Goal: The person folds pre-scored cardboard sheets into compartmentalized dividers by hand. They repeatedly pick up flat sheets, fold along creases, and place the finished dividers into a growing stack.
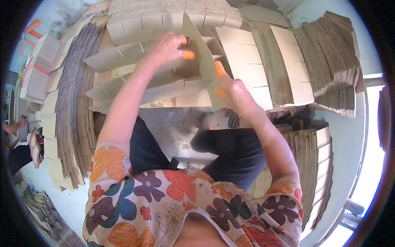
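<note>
My right hand [236,92], with orange finger covers, grips the near part of an upright slotted cardboard strip [197,45] that runs away from me. Left of it, my left hand [166,48] hovers over the far crosswise strip [117,53], its orange-covered fingers apart; whether they touch the cardboard is unclear. Two more slotted strips stand on edge nearer me, the closest [177,89] reaching toward the upright strip. Their joins are partly hidden behind my left hand and in shadow. Right of the upright strip, small cardboard cells [212,45] show.
Stacked slotted cardboard lies at the back [173,18], on the left [76,90], on the right [292,66] and low right [312,156]. A white box with red strap [39,68] stands far left. Another person's hand [22,122] shows at the left rim.
</note>
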`<state>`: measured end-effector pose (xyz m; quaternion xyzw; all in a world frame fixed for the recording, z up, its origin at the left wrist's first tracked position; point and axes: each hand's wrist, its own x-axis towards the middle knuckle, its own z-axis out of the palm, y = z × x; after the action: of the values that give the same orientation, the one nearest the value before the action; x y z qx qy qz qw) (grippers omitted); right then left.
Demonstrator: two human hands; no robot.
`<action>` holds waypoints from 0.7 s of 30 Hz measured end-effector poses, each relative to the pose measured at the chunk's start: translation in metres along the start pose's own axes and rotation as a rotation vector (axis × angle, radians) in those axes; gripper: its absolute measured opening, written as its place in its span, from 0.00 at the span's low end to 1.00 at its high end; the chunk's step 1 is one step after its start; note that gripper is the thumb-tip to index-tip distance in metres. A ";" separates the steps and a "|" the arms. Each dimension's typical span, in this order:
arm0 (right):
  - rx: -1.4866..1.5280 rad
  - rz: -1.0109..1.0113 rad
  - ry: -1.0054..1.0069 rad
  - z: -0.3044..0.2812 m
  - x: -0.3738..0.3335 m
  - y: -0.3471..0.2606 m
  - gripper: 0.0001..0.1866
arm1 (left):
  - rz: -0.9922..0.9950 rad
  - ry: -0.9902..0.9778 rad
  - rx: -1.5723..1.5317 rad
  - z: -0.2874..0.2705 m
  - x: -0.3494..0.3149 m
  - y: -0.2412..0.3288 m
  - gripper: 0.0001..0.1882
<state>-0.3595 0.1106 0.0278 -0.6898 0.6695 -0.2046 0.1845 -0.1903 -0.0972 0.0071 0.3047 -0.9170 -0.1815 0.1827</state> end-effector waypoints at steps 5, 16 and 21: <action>0.033 0.017 0.013 -0.004 -0.002 -0.015 0.34 | 0.077 -0.199 0.174 0.025 -0.016 -0.016 0.05; 0.025 0.045 -0.041 -0.007 0.001 -0.016 0.34 | 0.181 -0.123 0.099 0.031 -0.018 -0.014 0.01; -0.022 0.028 -0.020 0.018 0.003 0.004 0.38 | 0.161 -0.112 0.084 0.035 -0.014 -0.024 0.03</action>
<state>-0.3530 0.1070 0.0109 -0.6844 0.6793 -0.1879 0.1866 -0.1838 -0.0987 -0.0376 0.2270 -0.9540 -0.1445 0.1325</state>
